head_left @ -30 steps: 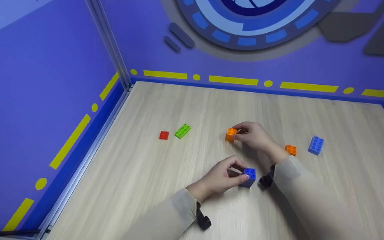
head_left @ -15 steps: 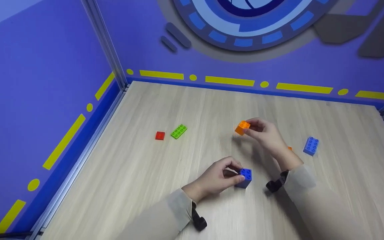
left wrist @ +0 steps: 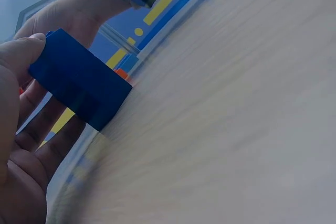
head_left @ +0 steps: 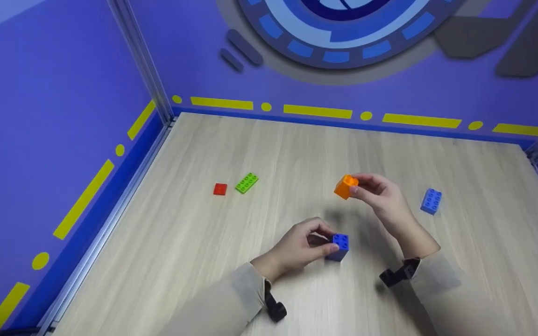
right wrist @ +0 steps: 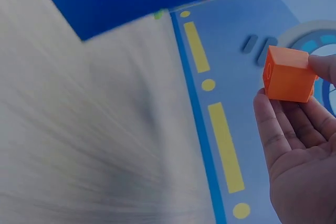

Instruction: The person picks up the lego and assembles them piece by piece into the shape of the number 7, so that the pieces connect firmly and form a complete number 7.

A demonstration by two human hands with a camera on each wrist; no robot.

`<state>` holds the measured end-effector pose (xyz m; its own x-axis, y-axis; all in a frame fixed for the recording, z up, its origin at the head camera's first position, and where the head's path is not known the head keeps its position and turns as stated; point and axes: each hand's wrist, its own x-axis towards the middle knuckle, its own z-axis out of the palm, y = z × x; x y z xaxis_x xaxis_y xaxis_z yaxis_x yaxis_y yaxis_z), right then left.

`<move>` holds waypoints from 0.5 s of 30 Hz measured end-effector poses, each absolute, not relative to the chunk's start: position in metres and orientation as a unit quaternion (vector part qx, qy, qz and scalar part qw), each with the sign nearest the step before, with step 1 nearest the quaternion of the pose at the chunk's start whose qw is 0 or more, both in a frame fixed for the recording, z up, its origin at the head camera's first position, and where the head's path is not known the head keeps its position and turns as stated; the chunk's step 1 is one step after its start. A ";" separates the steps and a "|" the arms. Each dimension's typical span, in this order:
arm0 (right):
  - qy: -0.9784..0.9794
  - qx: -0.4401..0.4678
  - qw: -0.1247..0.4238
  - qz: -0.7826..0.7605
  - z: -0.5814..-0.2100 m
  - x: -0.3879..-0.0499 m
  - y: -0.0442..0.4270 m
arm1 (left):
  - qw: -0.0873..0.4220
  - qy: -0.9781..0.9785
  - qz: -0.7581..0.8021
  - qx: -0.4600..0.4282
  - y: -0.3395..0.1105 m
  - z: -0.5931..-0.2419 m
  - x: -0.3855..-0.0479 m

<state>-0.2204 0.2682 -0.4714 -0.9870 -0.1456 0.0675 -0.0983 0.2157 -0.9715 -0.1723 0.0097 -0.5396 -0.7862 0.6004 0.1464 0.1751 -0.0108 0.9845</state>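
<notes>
back wall (head_left: 231, 86): smooth blue-purple panel, printed with a big ring and a row of yellow bars and dots
table (head_left: 166, 228): pale, streaked wood grain
sleeves (head_left: 224, 301): beige cloth
left hand (head_left: 299, 247): apart from the right hand (head_left: 383, 196), thumb and fingers clamped on the dark blue brick (head_left: 341, 241)
right hand: thumb and fingers pinching the orange brick (head_left: 345, 187)
dark blue brick: tall, flat-sided, four round studs facing up
light blue brick (head_left: 431, 201): oblong, studded, on the table's right side
orange brick: tilted, in the air above the table, beyond the dark blue brick; rounded mark on one face, too small to read
green brick (head_left: 247, 183): thin, oblong, two stud rows
red brick (head_left: 220, 189): flat, square, near the green brick
</notes>
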 end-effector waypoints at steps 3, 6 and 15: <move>0.769 -0.083 0.018 -0.633 -0.469 -0.211 0.268 | 0.160 0.684 0.653 0.283 0.008 -0.539 -0.174; 0.763 -0.079 0.012 -0.641 -0.469 -0.202 0.268 | 0.164 0.683 0.655 0.279 0.007 -0.538 -0.174; 0.758 -0.072 0.004 -0.648 -0.467 -0.171 0.265 | 0.136 0.682 0.655 0.295 0.007 -0.539 -0.174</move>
<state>-0.1714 0.2654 -0.4671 -0.9897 -0.1138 0.0874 -0.1040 0.1496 -0.9833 -0.1738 0.0075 -0.5391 -0.7888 0.5811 0.2004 0.2243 -0.0315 0.9740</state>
